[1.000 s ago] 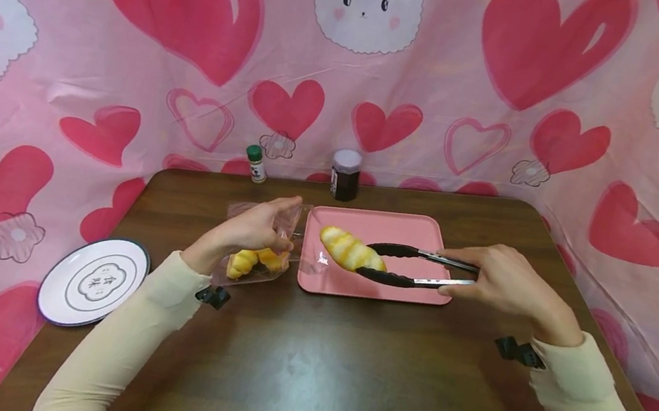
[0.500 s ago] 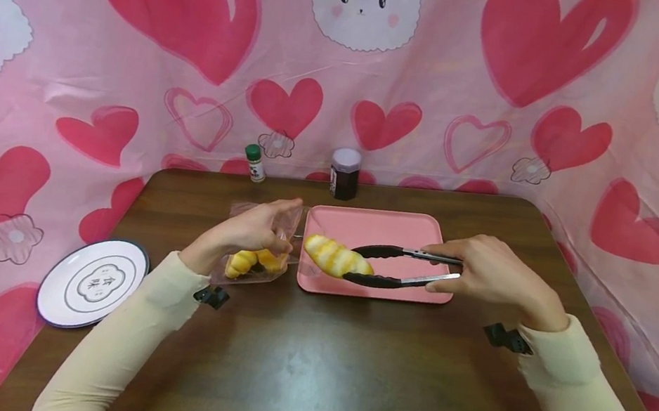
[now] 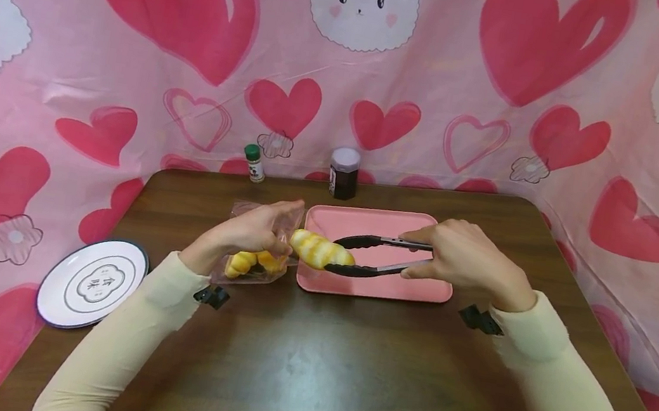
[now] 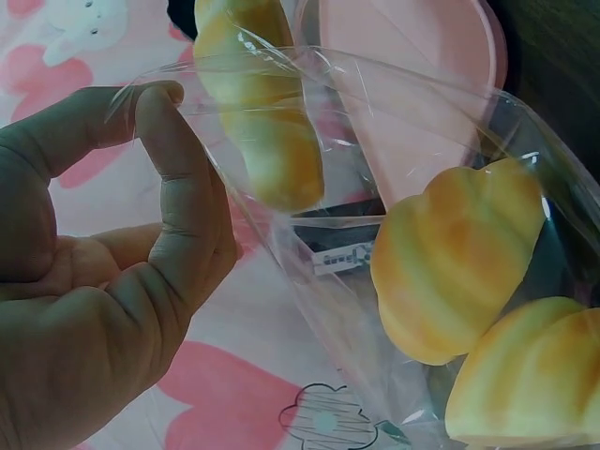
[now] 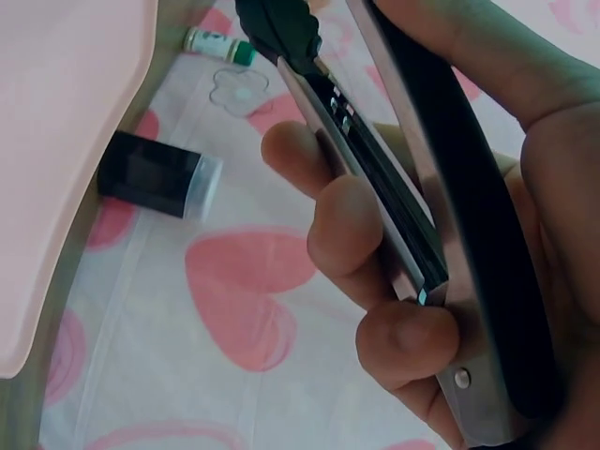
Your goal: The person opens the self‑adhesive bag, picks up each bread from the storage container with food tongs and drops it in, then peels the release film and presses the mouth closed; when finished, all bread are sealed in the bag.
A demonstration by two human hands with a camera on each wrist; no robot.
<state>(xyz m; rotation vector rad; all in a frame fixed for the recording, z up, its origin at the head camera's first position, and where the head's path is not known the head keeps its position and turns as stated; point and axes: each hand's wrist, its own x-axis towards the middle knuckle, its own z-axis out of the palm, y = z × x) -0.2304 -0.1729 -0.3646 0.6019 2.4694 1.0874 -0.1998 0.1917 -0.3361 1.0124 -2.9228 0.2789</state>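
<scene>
My left hand pinches the rim of a clear plastic bag between thumb and forefinger. Two yellow twisted bread rolls lie inside it: one roll beside another roll. My right hand grips black-tipped tongs, fingers curled round the metal arms. A long striped bread roll is held at the tongs' tips, over the left part of the pink tray. Its left end reaches the bag's mouth, and in the left wrist view this roll shows partly behind clear film.
A white plate with a dark rim sits at the table's left edge. Towards the back stand a green-capped shaker and a dark jar with a pale lid. Behind the wooden table hangs a pink heart-patterned cloth.
My right hand has moved left with the tongs, carrying the striped bread roll from over the tray to the bag's mouth. The left hand and bag have stayed nearly still.
</scene>
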